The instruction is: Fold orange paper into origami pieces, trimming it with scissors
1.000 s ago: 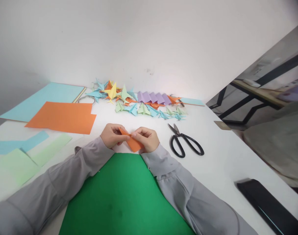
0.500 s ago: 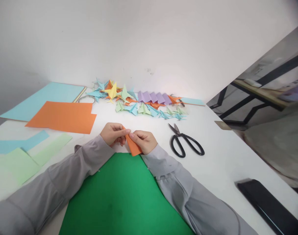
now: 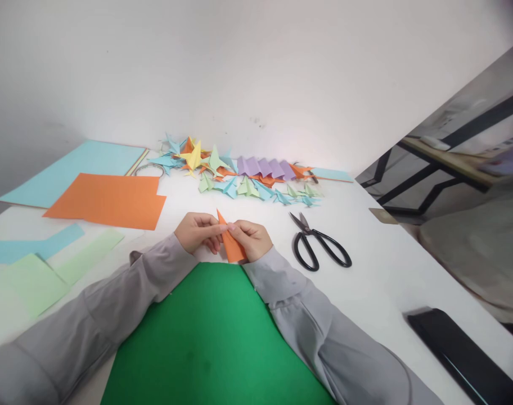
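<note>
A small folded piece of orange paper [image 3: 233, 248], narrow and pointed at its top, is held between my two hands just beyond the green mat [image 3: 214, 332]. My left hand [image 3: 199, 232] pinches it from the left, thumb laid across its middle. On the other side my right hand [image 3: 252, 239] grips its right edge, and the two thumb tips meet on the paper. Fingers behind the paper are partly hidden. To the right of my right hand lie black-handled scissors [image 3: 307, 233], blades slightly apart.
Folded paper planes and cranes [image 3: 193, 157] line the wall, with a purple pleated strip [image 3: 265, 167] among them. On the left lie an orange sheet [image 3: 108, 201], blue sheets [image 3: 83, 163] and green scraps [image 3: 37, 284]. A black case-like object [image 3: 463, 351] sits at the right.
The folded orange paper has turned slightly more upright, and its pointed tip now shows above my thumbs. Both hands have shifted very little.
</note>
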`<state>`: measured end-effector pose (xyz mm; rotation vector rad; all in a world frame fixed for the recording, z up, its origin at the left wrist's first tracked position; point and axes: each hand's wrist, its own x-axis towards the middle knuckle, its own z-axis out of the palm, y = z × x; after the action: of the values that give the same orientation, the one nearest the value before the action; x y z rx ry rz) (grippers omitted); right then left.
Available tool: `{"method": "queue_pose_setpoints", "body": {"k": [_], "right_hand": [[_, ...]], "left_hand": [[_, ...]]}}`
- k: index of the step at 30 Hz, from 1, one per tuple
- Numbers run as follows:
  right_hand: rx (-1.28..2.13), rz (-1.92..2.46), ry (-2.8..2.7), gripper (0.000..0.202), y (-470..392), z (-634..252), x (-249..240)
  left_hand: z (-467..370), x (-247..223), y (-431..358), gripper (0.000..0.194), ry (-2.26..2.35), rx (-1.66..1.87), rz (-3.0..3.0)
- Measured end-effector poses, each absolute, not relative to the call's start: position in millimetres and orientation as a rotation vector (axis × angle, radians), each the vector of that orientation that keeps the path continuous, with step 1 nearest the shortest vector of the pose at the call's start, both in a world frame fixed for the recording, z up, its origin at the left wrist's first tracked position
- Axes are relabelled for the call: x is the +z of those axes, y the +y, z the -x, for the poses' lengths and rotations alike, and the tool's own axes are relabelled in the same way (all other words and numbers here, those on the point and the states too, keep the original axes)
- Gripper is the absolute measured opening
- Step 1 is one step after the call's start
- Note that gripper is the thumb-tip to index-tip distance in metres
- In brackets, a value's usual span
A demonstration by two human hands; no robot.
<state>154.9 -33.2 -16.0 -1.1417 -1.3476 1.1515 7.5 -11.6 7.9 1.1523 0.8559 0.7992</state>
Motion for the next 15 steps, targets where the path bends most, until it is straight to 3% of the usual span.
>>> {"method": "queue_pose_setpoints", "body": {"k": [7,15], "right_hand": [[1.031,1.137,-1.239,0.037,-32.3,-153.7,-15.6],[0.940,1.167,-1.335,0.035,-35.2,-152.8,-14.5]], "left_hand": [[-11.0,10.2,-16.8,0.037,0.985,0.724,-1.338],[-13.4,3.7,-16.6,0.037,0.968,0.875,-1.351]]}}
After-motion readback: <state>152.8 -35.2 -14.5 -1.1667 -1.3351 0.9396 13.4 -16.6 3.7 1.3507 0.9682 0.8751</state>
